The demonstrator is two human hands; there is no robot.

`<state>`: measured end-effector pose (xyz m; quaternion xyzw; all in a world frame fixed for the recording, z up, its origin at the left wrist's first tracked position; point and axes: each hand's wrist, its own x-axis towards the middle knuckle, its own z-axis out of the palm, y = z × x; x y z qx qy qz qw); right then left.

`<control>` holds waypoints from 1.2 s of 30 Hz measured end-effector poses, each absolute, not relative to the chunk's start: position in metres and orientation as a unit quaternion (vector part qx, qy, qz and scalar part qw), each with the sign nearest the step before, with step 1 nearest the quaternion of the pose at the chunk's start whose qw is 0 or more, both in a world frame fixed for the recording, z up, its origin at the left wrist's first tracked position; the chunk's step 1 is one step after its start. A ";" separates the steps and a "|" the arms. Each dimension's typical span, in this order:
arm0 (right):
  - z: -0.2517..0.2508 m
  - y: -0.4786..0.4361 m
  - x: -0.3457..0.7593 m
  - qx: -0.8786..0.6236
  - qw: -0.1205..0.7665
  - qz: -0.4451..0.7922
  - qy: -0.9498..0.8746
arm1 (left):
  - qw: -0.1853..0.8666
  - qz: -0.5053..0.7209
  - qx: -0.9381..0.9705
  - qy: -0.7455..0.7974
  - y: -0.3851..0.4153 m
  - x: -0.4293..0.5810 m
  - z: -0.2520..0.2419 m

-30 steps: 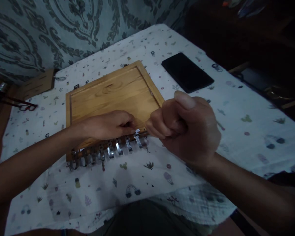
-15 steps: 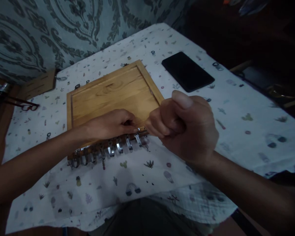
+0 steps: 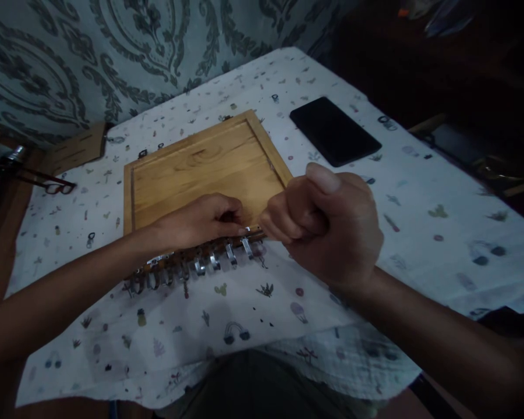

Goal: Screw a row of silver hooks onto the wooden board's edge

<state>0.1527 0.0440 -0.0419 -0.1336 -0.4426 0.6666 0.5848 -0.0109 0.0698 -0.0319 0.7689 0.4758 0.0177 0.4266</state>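
Wooden board (image 3: 201,174) lies on the patterned cloth (image 3: 192,326), metal rings (image 3: 199,267) in a row along its near edge. The left hand (image 3: 201,220) lies over that edge, fingers curled, thumb by the right end of the row; whether it grips anything cannot be told. The right hand (image 3: 332,224) is closed in a fist at the near right corner, any contents hidden. Far right: black phone or tablet (image 3: 335,131); far left: glasses (image 3: 60,189)

The right hand (image 3: 327,227) hides the near right corner of the wooden board (image 3: 201,177); whether that hand grips anything cannot be seen. The left forearm (image 3: 70,285) runs out of view.
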 end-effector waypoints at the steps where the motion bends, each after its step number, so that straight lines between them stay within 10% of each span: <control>1: -0.043 0.045 0.153 -0.131 0.582 0.667 -0.447 | 0.427 0.019 0.770 0.474 0.069 -0.011 -0.032; 9: -0.042 0.044 0.152 -0.142 0.590 0.667 -0.432 | 0.346 0.085 0.785 0.506 0.048 -0.020 -0.031; 19: -0.044 0.046 0.155 -0.130 0.579 0.666 -0.453 | -0.036 0.092 0.887 0.451 -0.019 -0.017 -0.050; 36: -0.041 0.044 0.153 -0.153 0.587 0.666 -0.434 | -0.010 0.061 0.874 0.482 -0.013 -0.016 -0.059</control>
